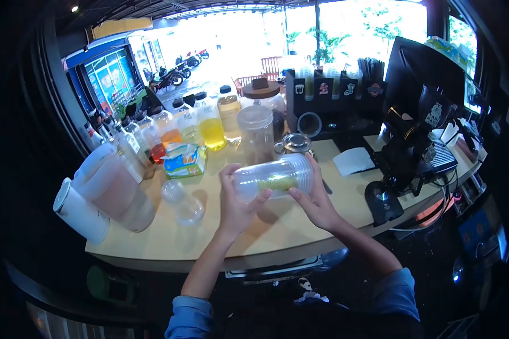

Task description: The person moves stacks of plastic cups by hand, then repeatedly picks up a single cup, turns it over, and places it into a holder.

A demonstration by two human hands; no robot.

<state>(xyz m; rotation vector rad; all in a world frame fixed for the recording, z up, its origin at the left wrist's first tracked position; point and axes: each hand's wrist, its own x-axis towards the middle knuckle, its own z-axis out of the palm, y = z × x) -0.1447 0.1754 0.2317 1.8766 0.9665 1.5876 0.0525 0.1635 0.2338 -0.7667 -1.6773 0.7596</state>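
A clear plastic jar (272, 176) with some green-yellow contents along its lower side lies sideways in the air over the counter. My left hand (238, 202) grips its left end, thumb in front. My right hand (316, 200) is wrapped round the ridged right end, with its thumb against the lower edge. Just behind the jar stands a tall clear container (256, 133). To the left, a small clear shaker-like container (182, 202) is on the counter, near a green and blue tissue pack (184, 161).
Bottles of yellow (212, 133) and orange (169, 133) liquid line the back left. A large pitcher (116, 189) and a white cylinder (80, 210) stand at the left edge. A black cup holder (336, 93), white cloth (353, 161) and black machine (404, 141) are at right.
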